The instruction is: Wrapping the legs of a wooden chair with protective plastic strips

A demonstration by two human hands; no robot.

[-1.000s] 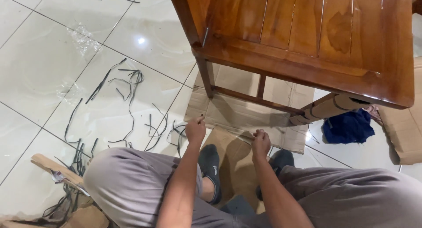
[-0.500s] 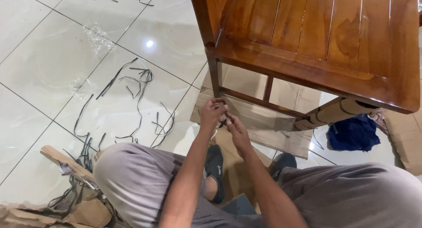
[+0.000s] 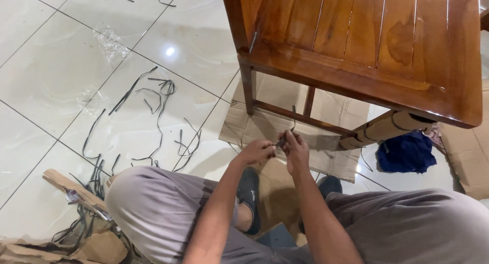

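Both hands meet just below the lower rail of the wooden chair, over the cardboard sheet on the tiled floor. Left hand and right hand are curled nearly closed, fingertips pinching a thin dark strip between them; strip runs up from the fingers to the rail and loops there. Fingers of the 2 hands touch or nearly touch; exact grip too small to tell.

Vs. 1 s ago: hands were apart then, left one raised w/ something thin in it, right one lower by the shoe. Half a sec ago they had already come together at the rail. Now they sit slightly lower and closer to the person's knees, strip pulled out more visibly.

Chair appears shifted right in view, i.e. head turned a bit; more floor shows at left. Loose dark strips scattered on tiles left of the cardboard, unchanged. Blue cloth lies under the chair's right side, by a paper-wrapped chair leg. Dark shoe between the knees.
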